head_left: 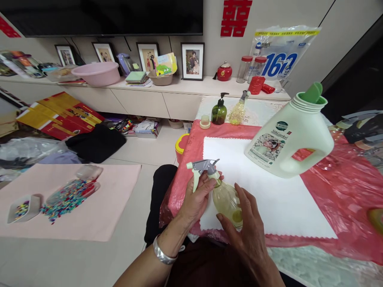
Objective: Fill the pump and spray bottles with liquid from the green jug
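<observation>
My left hand (194, 199) is closed round the neck of a clear spray bottle (226, 201), just below its grey and pale green trigger head (204, 166). Pale yellowish liquid shows inside the tilted bottle. Against its lower body, my right hand (249, 225) curves with thumb and fingers on either side, gripping it loosely. Under the bottle lies a white sheet with a scalloped edge (278, 211). A large pale green detergent jug (287, 139) stands on that sheet, its mouth uncapped with a green spout showing.
A green pump bottle (219, 112), another spray bottle (237, 111) and a small cap (205, 122) stand at the back of the table, which has a red plastic cover (191, 155). Colourful small pieces (67, 199) lie on a pink mat (115, 191) at left.
</observation>
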A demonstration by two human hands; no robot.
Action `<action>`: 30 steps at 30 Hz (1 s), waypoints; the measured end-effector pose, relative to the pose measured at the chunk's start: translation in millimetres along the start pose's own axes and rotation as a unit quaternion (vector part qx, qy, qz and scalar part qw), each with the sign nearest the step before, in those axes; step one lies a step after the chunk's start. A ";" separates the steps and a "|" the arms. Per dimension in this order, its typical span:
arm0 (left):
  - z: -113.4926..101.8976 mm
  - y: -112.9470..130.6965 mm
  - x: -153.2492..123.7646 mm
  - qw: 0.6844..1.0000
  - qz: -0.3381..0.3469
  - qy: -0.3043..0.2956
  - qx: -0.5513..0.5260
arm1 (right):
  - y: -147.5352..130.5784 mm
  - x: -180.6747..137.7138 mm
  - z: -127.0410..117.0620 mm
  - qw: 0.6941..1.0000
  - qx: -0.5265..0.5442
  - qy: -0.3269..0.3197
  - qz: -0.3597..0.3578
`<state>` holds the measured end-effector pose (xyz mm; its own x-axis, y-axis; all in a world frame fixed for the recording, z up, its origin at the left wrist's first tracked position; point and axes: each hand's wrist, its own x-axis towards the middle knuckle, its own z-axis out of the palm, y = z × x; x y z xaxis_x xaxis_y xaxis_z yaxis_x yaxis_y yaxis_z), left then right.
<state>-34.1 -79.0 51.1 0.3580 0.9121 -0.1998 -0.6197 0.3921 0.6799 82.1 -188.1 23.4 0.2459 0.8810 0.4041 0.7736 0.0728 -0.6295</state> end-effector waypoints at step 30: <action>0.1 0.6 -5.0 0.990 -0.066 -0.117 -0.042 | 5.9 10.4 -0.6 0.723 0.614 -0.177 0.262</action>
<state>-36.2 -83.3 52.6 0.5857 0.8034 -0.1073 -0.6087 0.5234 0.5963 89.6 -178.8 24.3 -0.0155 0.9866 -0.1622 -0.5274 -0.1458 -0.8370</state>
